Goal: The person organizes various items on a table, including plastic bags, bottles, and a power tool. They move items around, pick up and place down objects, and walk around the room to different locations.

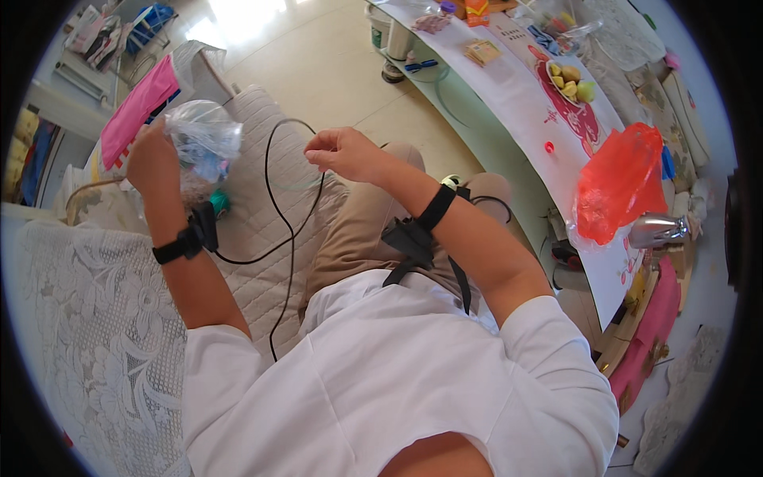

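My left hand (154, 158) is raised at the left, right beside a clear plastic bag (205, 140) with bluish contents; its fingers are mostly hidden, so its grip on the bag cannot be told. A ball of green yarn (219, 204) lies just below the bag, near the black device strapped to my left wrist (189, 238). Over my lap, my right hand (343, 154) is bent with thumb and fingertips close together; whether something thin is between them cannot be seen. A black cable (292, 232) loops between the arms. Another black strap (438, 208) circles my right forearm.
A quilted beige cover (256, 119) lies beside my legs, with pink cloth (140, 110) beyond. White lace (113, 310) drapes at lower left. On the long table (512, 113) at right are a plate of fruit (569, 83), a red plastic bag (620, 179) and a metal vessel (656, 231).
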The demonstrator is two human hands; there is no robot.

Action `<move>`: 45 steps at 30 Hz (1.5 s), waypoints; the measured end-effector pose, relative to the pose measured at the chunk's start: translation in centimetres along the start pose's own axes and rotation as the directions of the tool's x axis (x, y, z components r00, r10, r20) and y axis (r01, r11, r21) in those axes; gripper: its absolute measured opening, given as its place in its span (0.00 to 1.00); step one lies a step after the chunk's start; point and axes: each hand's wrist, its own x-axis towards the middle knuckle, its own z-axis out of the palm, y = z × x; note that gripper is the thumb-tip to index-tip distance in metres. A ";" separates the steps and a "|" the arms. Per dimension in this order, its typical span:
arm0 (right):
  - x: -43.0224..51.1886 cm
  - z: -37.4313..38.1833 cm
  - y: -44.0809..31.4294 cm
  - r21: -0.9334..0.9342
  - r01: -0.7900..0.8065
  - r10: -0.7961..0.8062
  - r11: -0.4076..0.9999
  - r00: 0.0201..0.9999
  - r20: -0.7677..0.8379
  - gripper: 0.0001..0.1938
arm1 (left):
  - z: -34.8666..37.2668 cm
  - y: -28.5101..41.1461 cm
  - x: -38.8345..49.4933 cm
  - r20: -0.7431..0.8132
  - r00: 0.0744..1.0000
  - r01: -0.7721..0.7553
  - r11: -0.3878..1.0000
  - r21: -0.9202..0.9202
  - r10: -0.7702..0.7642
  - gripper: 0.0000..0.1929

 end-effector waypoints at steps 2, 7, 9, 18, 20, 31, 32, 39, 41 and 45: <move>-0.6 -0.2 -1.3 -0.036 0.011 -0.013 0.999 0.998 -0.062 0.14 | -1.3 1.1 1.9 -0.057 0.998 0.014 0.997 -0.076 -0.018 0.18; -0.9 -0.6 -4.7 -0.066 0.190 -0.201 0.979 0.946 -0.256 0.24 | -2.2 6.2 3.9 -0.158 0.987 -0.097 0.918 -0.384 0.038 0.19; -0.7 -0.9 -5.2 -0.115 0.241 -0.265 0.964 0.911 -0.315 0.30 | -1.6 9.9 3.9 -0.194 0.979 -0.157 0.824 -0.545 0.059 0.20; -3.5 -9.2 -2.9 -0.492 -0.095 -0.244 0.866 0.777 -0.581 0.38 | 2.0 28.8 -0.6 0.074 0.968 0.039 0.150 -0.988 0.239 0.13; -5.6 -11.2 -4.0 -0.514 -0.188 -0.248 0.837 0.708 -0.662 0.34 | 1.7 29.3 -1.4 0.043 0.948 0.022 0.069 -0.997 0.316 0.12; 1.1 -8.9 -3.5 -0.125 0.288 -0.303 0.949 0.946 -0.119 0.13 | 1.0 18.7 -1.6 -0.129 0.886 -0.312 0.369 -0.875 0.445 0.19; 2.0 -7.5 -3.0 -0.041 0.291 -0.294 0.956 0.950 -0.108 0.11 | 1.3 17.2 -1.9 -0.127 0.898 -0.331 0.457 -0.826 0.421 0.21; 5.4 -0.9 -0.3 0.031 0.166 -0.165 0.986 0.986 -0.030 0.09 | 5.5 8.3 -4.2 -0.274 0.916 -0.400 0.735 -0.548 0.293 0.27; 5.5 -0.2 0.2 0.086 0.148 -0.144 0.985 0.988 -0.048 0.09 | 7.1 5.6 -5.0 -0.148 0.962 -0.266 0.678 -0.685 0.229 0.26; 5.2 -0.1 0.7 0.230 0.119 -0.101 0.966 0.991 -0.091 0.10 | 11.0 -0.8 -6.8 0.031 0.999 -0.006 0.674 -0.739 0.043 0.26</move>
